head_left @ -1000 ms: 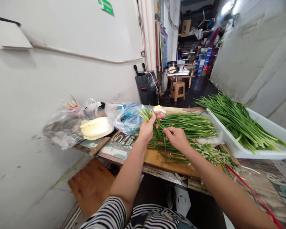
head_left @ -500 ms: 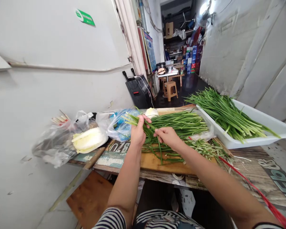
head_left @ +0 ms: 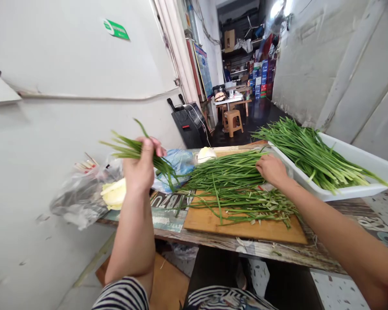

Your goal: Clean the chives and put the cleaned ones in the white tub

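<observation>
My left hand (head_left: 140, 165) is raised over the left part of the table, closed round a small bunch of garlic chives (head_left: 129, 148). Their pale ends point left and the green leaves hang down to the right. My right hand (head_left: 271, 170) is at the right end of a pile of garlic chives (head_left: 226, 170), its fingers pinched at the stem ends; the fingertips are partly hidden. In front of the pile, loose chives and pale trimmings (head_left: 274, 202) lie on a wooden cutting board (head_left: 245, 232).
A white tray (head_left: 381, 170) full of garlic chives (head_left: 317, 155) stands at the right. Napa cabbage (head_left: 114, 194) and plastic bags (head_left: 80, 198) are at the left, against the wall. A black speaker (head_left: 190, 127) stands beyond the table; a stool (head_left: 233, 122) is further back.
My hands have moved apart. The left has gone left and up with the bunch; the right has moved from beside it to the right end of the pile.
</observation>
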`<state>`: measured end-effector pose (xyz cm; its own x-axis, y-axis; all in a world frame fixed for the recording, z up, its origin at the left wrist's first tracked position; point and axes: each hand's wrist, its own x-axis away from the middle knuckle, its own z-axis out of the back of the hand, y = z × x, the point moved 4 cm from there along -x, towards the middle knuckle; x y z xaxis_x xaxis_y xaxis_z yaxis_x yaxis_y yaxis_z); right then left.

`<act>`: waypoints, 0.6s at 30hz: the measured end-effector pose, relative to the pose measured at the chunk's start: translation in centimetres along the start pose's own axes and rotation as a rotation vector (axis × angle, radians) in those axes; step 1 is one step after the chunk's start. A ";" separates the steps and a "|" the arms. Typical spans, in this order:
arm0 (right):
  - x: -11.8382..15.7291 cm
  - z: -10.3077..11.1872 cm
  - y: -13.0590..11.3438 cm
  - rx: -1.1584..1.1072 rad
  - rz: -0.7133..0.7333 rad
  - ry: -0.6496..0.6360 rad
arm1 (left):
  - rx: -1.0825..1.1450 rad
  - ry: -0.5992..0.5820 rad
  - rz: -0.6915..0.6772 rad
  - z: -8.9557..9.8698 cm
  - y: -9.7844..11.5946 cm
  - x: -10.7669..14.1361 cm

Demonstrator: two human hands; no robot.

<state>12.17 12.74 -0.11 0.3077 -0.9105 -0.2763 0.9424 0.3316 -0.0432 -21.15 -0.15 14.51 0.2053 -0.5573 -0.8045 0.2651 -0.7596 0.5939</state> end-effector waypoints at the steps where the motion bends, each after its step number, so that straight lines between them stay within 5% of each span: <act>1: 0.4 0.7 -0.3 -0.030 0.026 0.040 | -0.118 -0.064 0.033 -0.7 -0.5 1.0; 4: 2.0 2.5 -1.3 -0.270 0.021 0.088 | -0.460 -0.295 0.007 -3.8 -1.9 4.5; 11: 7.9 2.6 -4.9 -0.607 0.057 0.125 | -0.666 -0.840 -0.166 -13.1 -4.1 12.7; 14: 10.0 1.5 -5.7 -0.651 0.080 0.123 | -0.785 -0.979 -0.210 -14.7 -4.6 14.6; 18: 11.5 0.8 -5.1 -0.658 0.105 0.068 | -0.830 -1.037 -0.269 -14.3 -4.8 15.4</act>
<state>10.95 0.40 -2.34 0.3638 -0.8548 -0.3701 0.6248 0.5186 -0.5838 -5.82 -0.33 -0.58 -0.6434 -0.6987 -0.3129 0.7455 -0.6648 -0.0483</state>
